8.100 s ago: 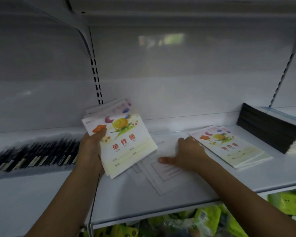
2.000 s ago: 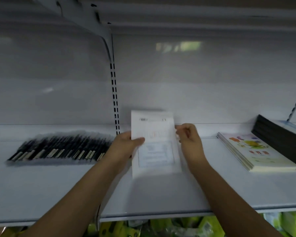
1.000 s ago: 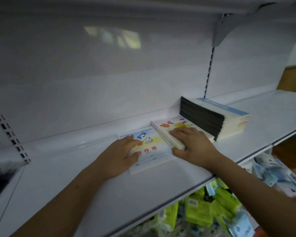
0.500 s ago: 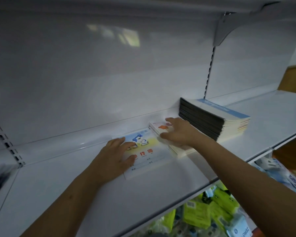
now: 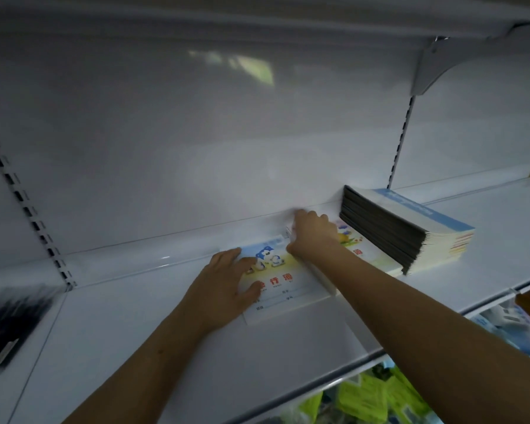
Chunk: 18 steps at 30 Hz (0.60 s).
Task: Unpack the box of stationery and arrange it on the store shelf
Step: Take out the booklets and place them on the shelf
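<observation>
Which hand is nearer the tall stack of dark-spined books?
The right hand. It rests on the flower-cover notebooks lying right beside the tall stack. The left hand is farther off, on the bear-cover notebooks.

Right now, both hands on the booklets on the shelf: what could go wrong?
1. The left hand rests on the blue-bear booklets near the shelf front; a careless push might slide them off.
2. The right hand presses the flower-cover booklets beside the tall dark-spined stack; a nudge could skew it.
3. The right forearm crosses the blue-bear pile and could drag its top copy.
</observation>
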### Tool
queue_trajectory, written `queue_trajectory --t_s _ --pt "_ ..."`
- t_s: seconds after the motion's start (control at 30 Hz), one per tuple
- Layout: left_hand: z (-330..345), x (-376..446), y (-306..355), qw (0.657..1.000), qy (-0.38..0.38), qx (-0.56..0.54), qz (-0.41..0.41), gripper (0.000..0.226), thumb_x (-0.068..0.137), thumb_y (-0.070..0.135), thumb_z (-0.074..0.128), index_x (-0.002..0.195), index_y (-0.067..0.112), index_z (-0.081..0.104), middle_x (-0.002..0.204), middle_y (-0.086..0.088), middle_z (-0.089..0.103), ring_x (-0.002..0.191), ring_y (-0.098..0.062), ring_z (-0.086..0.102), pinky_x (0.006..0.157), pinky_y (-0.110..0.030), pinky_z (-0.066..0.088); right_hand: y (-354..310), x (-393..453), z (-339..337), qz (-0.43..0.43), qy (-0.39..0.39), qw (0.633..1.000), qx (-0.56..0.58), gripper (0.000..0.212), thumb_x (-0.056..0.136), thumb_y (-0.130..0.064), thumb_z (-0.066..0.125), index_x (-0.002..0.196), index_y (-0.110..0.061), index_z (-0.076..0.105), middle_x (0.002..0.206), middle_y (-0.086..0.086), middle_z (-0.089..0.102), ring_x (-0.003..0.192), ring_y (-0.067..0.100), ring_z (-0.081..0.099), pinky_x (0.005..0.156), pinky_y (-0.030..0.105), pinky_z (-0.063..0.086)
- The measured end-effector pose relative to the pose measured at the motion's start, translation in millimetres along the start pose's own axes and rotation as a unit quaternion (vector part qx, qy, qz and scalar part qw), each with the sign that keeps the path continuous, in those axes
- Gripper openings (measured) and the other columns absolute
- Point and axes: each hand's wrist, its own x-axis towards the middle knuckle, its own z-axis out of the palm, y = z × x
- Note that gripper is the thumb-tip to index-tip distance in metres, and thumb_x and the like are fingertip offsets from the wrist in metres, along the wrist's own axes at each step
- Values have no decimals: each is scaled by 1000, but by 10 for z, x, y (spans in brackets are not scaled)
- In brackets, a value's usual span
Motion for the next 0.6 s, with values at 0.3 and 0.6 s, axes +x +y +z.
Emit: queue_trajectory --t_s 0.3,0.6 --pt "-627 -1237 -512 985 133 0 -107 70 84 66 28 140 30 51 145 9 49 132 -13 44 107 -28 33 -854 -667 -419 -198 138 929 279 46 96 -46 48 130 -16 56 129 1 58 117 21 52 92 32 43" --pt "-1643 -4382 -1101 840 334 101 -416 44 93 35 59 134 21 57 136 -2 55 126 -21 48 102 -39 41 -3154 -2258 -381 -403 34 828 388 70 94 -62 33 148 -18 37 154 2 36 142 19 29 117 35 25"
